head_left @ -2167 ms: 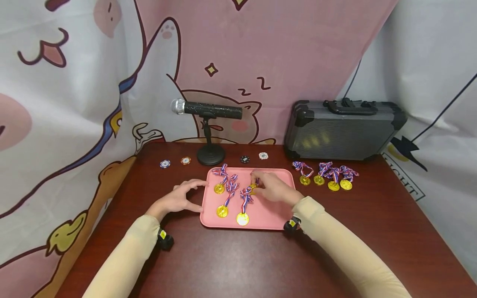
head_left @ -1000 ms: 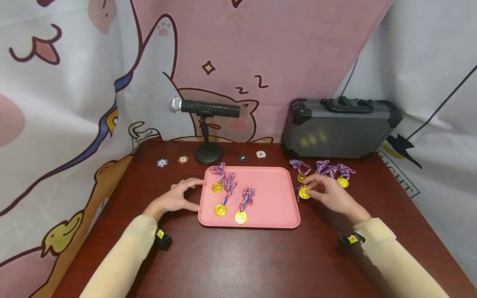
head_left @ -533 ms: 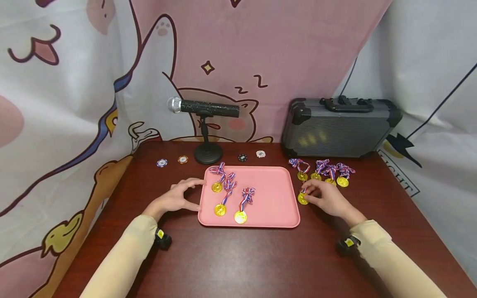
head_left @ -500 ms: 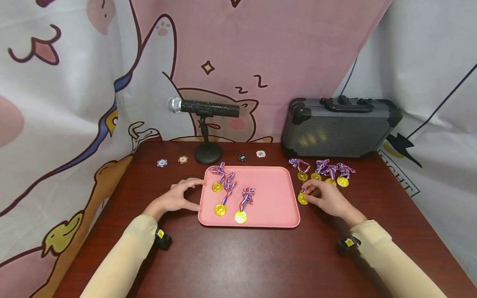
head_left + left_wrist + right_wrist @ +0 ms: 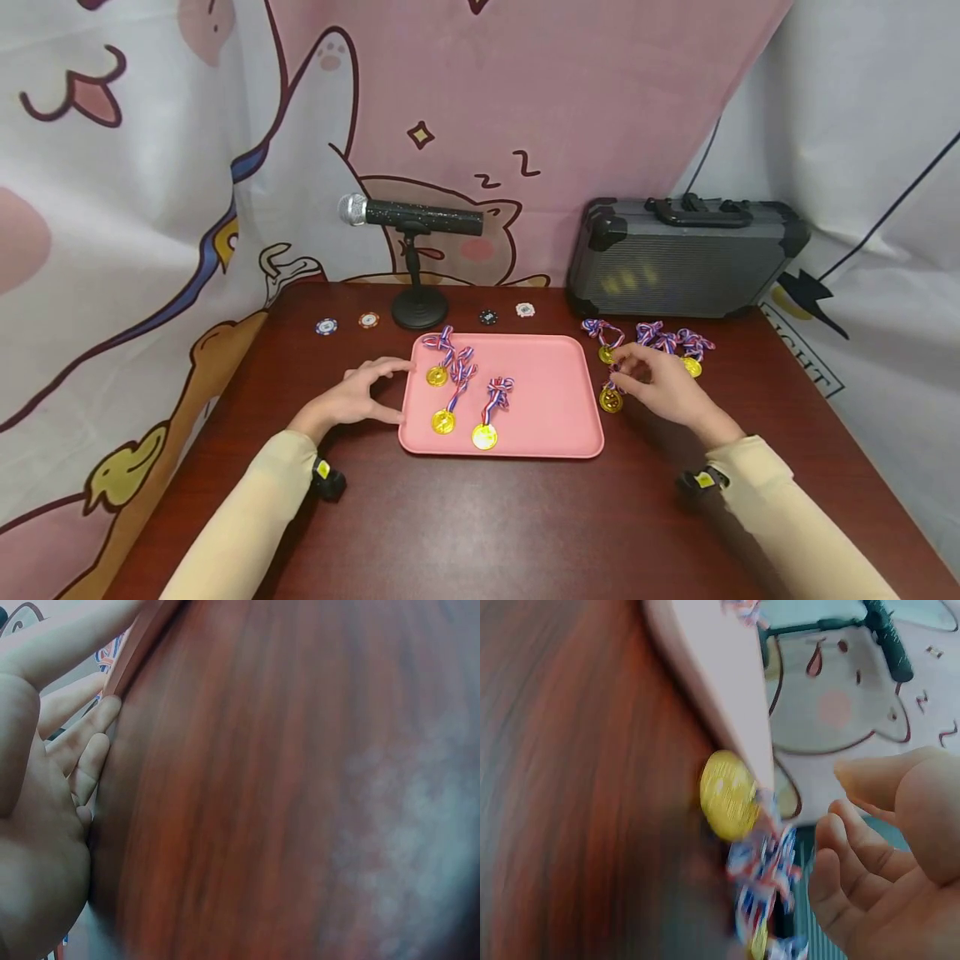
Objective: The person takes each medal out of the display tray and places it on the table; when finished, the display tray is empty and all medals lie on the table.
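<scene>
My left hand [image 5: 351, 400] touches the left rim of the pink tray [image 5: 551, 404] with thumb and fingers spread. On the tray's left half lie three gold medals with striped ribbons: an upper medal [image 5: 437, 376], a lower medal [image 5: 443, 422] and a front medal [image 5: 484, 436]. Just off the tray's right edge, another gold medal [image 5: 611, 399] lies on the table, its ribbon bunched behind it. Close above it is my right hand [image 5: 671, 392], thumb and fingers apart. The right wrist view shows those fingers clear of the medal [image 5: 727, 795] and its ribbon [image 5: 769, 859].
More medals lie behind my right hand, including a far-right medal [image 5: 692, 367], partly hidden. A grey case [image 5: 682, 262] stands at the back right. A microphone [image 5: 427, 217] on a stand is behind the tray, with several poker chips [image 5: 368, 320] along the back.
My right hand has carried a medal off the tray to the right, laid it on the table beside the tray and let go. The left hand has stayed at the tray's rim.
</scene>
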Demonstrator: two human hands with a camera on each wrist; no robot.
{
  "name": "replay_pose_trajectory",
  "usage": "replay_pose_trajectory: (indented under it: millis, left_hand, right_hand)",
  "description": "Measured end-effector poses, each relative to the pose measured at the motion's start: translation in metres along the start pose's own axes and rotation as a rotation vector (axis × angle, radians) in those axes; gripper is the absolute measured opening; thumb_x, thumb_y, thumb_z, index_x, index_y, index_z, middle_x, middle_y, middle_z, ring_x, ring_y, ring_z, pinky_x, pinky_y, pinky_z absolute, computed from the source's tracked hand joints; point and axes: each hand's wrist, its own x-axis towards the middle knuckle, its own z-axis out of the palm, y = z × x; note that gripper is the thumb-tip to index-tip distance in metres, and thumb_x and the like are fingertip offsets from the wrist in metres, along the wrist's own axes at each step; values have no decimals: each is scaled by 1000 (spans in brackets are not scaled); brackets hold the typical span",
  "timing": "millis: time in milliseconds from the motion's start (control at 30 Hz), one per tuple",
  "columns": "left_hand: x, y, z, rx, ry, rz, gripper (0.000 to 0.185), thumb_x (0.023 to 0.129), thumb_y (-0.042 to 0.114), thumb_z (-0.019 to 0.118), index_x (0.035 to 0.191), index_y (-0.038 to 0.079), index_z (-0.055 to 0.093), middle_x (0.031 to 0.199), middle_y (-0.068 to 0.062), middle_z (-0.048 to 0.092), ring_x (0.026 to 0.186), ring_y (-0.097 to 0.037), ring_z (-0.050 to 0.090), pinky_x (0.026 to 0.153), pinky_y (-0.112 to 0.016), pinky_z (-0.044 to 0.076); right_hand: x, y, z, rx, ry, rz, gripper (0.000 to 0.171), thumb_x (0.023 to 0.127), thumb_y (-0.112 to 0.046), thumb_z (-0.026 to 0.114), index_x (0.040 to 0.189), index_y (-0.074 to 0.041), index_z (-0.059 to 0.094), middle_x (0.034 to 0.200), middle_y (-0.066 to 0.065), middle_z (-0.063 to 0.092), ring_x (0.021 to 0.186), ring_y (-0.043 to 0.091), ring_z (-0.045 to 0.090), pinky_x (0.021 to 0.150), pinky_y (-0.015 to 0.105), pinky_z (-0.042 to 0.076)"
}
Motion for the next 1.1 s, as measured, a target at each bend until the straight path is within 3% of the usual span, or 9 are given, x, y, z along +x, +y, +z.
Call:
replay_pose_trajectory:
  millis: [167,400,500,633,800,1100]
  left_hand:
    - [0,-1,0,-2,-2,-4,83,76,40,94,149,27,58,150,-1,55,131,-31,47,107,-63,20]
    - [1,-1,0,11,2,14,85,75,41,95,150,27,57,149,0,56,130,-30,48,105,-62,21]
    - [1,-2,0,16,5,22,85,75,42,95,149,27,58,149,0,56,129,-29,48,104,-61,21]
    - [1,-2,0,15,5,26,85,75,41,95,150,27,57,149,0,56,129,-29,48,104,-62,21]
    - [2,-2,0,10,6,19,85,75,41,95,150,28,57,149,0,56,130,-30,48,104,-62,20]
    - [1,-3,1,14,2,24,85,75,41,95,150,27,57,149,1,56,129,-29,48,103,-60,21]
  right_hand:
    - [16,-30,21,123,-75,-41,27,91,-2,80,116,-6,71,88,-2,72,76,10,66,65,29,53]
    - [31,-81,67,254,-323,-165,29,94,0,76,122,-3,68,87,1,72,76,12,68,69,30,57]
    - [34,-98,86,256,-450,-216,32,96,-5,76,127,-7,69,88,-2,70,76,10,65,71,29,56]
    - [37,-109,105,138,-552,-287,35,98,-16,76,133,-14,69,87,-8,63,75,5,57,72,25,51]
    - [38,-115,114,-10,-576,-318,34,98,-24,77,132,-17,70,80,-12,59,74,5,55,70,22,46]
    - [34,-119,112,-56,-538,-295,19,96,-19,78,113,-18,70,90,-4,64,79,11,58,72,25,48]
